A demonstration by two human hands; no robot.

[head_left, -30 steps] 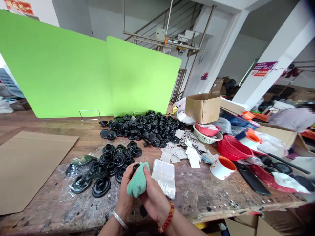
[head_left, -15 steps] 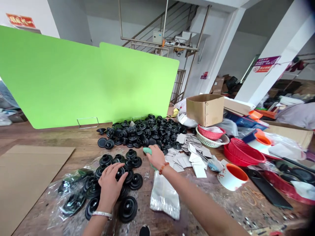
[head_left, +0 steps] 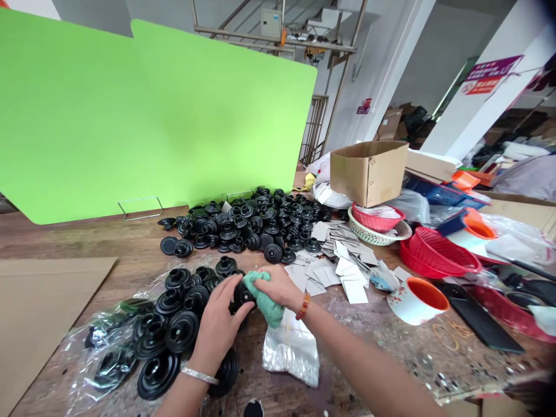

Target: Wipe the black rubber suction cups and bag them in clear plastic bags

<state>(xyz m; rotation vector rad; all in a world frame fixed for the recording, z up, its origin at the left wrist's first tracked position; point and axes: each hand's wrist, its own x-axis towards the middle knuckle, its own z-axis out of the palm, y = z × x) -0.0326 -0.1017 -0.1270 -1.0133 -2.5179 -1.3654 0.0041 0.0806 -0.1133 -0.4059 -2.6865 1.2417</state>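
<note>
My left hand, with a silver bracelet at the wrist, is closed on a black round part near the front middle of the table. Against that part my right hand presses a green cloth, its fingers wrapped round the cloth. Black stepped discs lie in a near group left of and under my left hand, partly on clear plastic. A larger pile of black parts spreads behind both hands. Just below the cloth lies a stack of clear plastic bags.
White cards lie scattered right of the pile. Farther right are a cardboard box, red baskets, a white-and-orange cup and a black phone. Flat cardboard covers the left side; a green board stands behind.
My right hand has come back toward my left with the green cloth. My left hand has moved right and now holds a black part against the cloth. The view has tilted down slightly.
</note>
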